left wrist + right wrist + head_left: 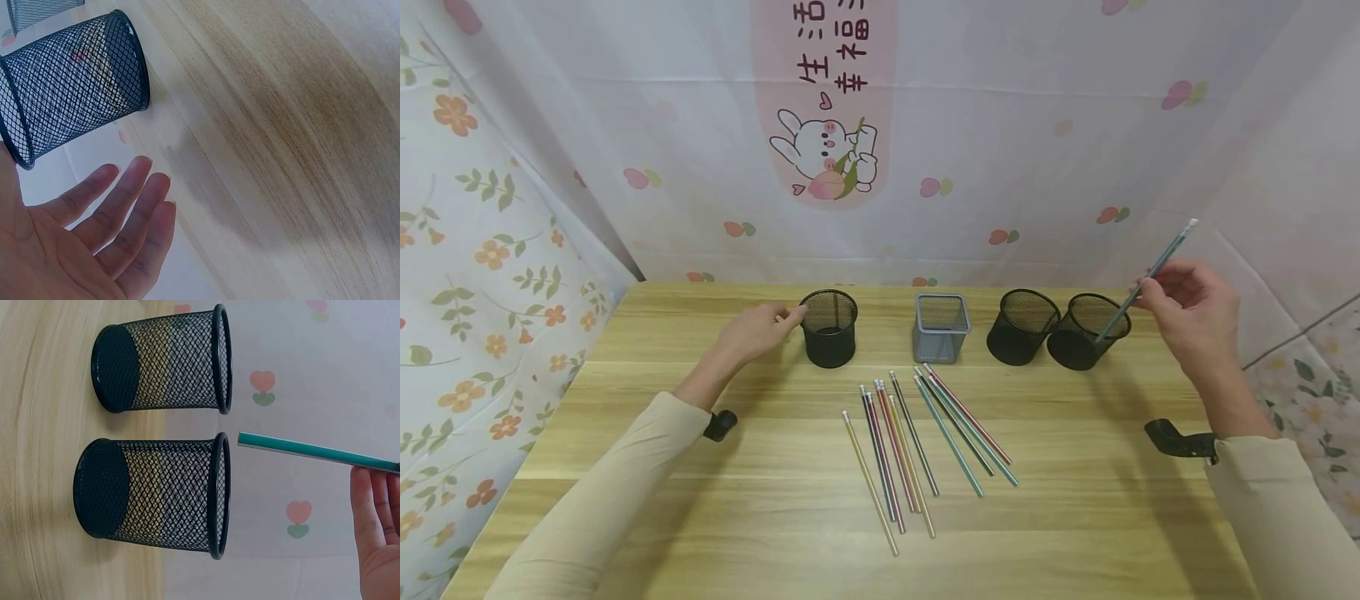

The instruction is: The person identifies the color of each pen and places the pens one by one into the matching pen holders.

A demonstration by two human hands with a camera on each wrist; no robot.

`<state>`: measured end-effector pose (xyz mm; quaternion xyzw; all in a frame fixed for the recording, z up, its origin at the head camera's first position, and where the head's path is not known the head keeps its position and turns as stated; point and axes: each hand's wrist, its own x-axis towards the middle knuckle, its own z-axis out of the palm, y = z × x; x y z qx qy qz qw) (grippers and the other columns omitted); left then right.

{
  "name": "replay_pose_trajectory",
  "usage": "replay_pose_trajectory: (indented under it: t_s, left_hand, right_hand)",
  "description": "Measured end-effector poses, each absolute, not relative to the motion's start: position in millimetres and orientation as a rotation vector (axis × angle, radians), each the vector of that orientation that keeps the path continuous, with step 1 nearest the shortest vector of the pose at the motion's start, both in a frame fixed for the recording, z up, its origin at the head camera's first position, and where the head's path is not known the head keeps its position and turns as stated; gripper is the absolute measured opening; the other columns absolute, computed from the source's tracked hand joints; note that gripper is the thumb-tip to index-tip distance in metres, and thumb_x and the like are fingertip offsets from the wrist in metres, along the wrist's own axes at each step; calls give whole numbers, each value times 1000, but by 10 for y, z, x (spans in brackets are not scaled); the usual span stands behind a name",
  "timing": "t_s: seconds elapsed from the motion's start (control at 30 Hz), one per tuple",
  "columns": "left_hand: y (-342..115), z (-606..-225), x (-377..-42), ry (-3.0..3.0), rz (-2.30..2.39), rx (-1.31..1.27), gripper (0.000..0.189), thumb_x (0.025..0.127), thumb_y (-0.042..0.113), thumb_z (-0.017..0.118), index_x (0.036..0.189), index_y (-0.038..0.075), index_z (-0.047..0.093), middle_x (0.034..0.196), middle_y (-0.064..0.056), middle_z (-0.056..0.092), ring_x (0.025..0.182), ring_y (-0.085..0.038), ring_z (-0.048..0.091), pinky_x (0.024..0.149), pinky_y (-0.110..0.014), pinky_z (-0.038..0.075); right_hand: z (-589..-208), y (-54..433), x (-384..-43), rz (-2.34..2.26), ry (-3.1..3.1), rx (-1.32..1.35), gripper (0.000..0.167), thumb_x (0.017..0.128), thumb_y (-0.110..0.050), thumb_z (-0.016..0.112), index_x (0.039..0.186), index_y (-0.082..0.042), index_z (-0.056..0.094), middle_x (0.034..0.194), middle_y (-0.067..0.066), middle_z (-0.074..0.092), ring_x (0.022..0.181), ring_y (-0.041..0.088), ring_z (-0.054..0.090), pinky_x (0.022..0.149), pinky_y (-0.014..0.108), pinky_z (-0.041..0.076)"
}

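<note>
My right hand (1206, 312) pinches a green pencil (1168, 252) above the rightmost black mesh pen cup (1072, 348). The pencil slants, white eraser end up. Seen from the right wrist, its lower end stands just above the cup's rim, apart from it. At the far left, my left hand (758, 333) is at the rim of another black mesh cup (830, 348), its thumb side by the edge. In the left wrist view its four fingers (134, 244) extend loosely beside that cup; the thumb is mostly out of frame.
A grey square mesh cup (937, 343) stands between the round ones. A third round black cup (1017, 337) is close to the rightmost. Several pencils (955, 425) in various colours lie on the wooden table (775, 517). A patterned cloth (1000, 150) hangs behind.
</note>
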<state>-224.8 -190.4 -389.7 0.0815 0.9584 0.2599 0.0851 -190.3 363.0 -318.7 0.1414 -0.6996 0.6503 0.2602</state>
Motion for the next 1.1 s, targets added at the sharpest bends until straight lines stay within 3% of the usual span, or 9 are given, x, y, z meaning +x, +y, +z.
replay_pose_trajectory:
  t_s: [0.87, 1.1]
  left_hand:
    - [-1896, -3887, -2238, 2879, 756, 248, 70, 107, 57, 34, 133, -1, 62, 125, -22, 66, 114, -42, 61, 92, -58, 47]
    - [-1897, -3895, -2246, 2878, 743, 232, 69, 108, 57, 34, 135, 0, 62, 126, -22, 65, 114, -42, 61, 87, -58, 49]
  right_hand:
    - [-3256, 3640, -1920, 1753, -1836, 341, 13, 89, 17, 64, 101, 19, 61, 88, 17, 68, 76, 19, 68, 69, 26, 57]
    - [-3275, 3689, -1940, 1620, -1927, 271, 18, 91, 10, 65, 108, 16, 63, 94, 14, 68, 82, 14, 68, 70, 24, 56]
